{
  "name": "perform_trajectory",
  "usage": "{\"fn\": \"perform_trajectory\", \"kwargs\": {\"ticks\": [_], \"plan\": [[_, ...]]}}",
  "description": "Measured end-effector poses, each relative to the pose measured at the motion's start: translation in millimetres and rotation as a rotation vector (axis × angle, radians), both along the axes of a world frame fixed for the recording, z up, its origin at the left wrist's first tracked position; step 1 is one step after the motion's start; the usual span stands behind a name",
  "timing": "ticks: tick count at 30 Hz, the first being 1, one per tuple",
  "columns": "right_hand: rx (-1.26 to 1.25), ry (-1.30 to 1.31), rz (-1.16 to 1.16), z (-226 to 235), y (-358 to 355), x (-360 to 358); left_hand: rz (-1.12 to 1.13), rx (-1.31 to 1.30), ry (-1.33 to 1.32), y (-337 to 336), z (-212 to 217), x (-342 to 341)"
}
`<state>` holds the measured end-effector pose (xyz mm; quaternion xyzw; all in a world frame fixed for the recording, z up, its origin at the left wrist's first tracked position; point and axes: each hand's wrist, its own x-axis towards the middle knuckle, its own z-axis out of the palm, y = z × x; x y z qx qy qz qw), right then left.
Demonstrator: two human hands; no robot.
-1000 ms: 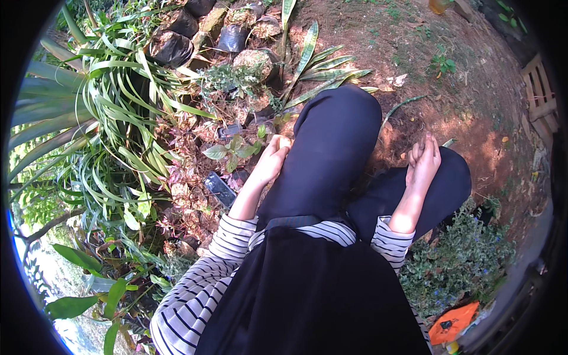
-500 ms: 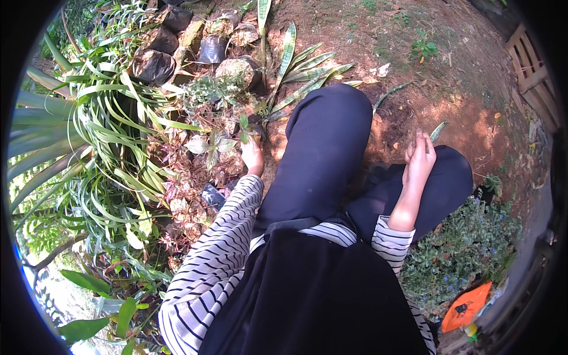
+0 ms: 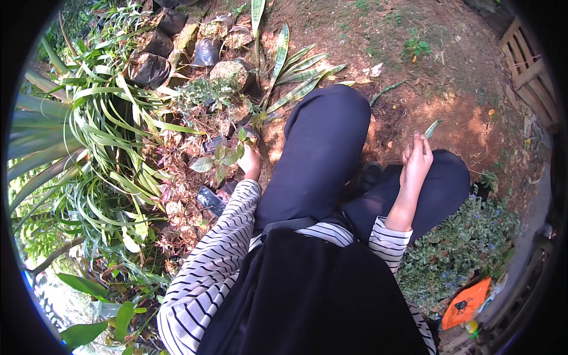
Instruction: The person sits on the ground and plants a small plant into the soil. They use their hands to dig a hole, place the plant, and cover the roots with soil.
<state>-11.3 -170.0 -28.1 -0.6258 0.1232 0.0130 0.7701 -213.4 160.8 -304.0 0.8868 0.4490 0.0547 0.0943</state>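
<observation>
From where I'm standing, the leafy seedling (image 3: pixel 228 157) is just left of the person's left hand (image 3: pixel 252 163), low among dry leaf litter, w/ its leaves over or right beside the fingertips; can't see the stem, but the leaf spread runs approx from near-left to far-right, slantwise to that forearm, which points away from the body; left hand's clearly the nearer one; its fingers are bent & partly behind foliage, so can't tell if they grip anything; right hand (image 3: pixel 416 158) is well apart, above the right knee (image 3: pixel 444 168), fingers curled inward, a striped leaf tip (image 3: pixel 433 128) showing just past them; can't tell if they touch it or pinch anything small; the raised left knee (image 3: pixel 329 112) stands btwn the two hands & walls the right one off from the seedling; other side, a strap-leaved clump (image 3: pixel 109 127) crowds in from the left, & a dark boxy thing (image 3: pixel 210 200) lies nearer the body, beside the left sleeve (image 3: pixel 222 231); beyond the seedling: a small grey-green plant (image 3: pixel 204 92), a soil clump (image 3: pixel 228 73), black plastic bags (image 3: pixel 150 70), & long striped leaves (image 3: pixel 305 83) splayed on the ground; far right, a slatted wooden crate (image 3: pixel 523 74)
</observation>
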Motion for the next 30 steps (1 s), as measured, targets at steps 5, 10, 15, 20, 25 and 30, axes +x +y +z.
{"fn": "perform_trajectory", "kwargs": {"ticks": [5,10,15,20,25,30], "plan": [[0.04,-0.025,0.041,1.5,1.2,-3.0,-0.021,0.243,-0.028,1.3,-9.1,-17.9],[0.015,-0.028,0.027,1.9,-1.2,-7.5,0.119,-0.296,0.046,-10.2,62.4,-18.6],[0.066,-0.03,0.055,3.5,-5.0,-9.3,0.229,0.269,0.005,-0.9,50.6,-97.1],[0.072,-0.07,0.069,4.8,-9.5,-15.5,0.54,0.197,0.178,-11.8,37.1,-142.0],[0.087,-0.091,0.07,6.4,-21.0,-24.4,0.688,-0.103,0.008,-29.2,45.5,-141.6],[0.088,-0.131,0.06,12.2,-27.7,-40.7,0.693,-0.082,-0.007,-29.6,48.1,-143.4]]}}
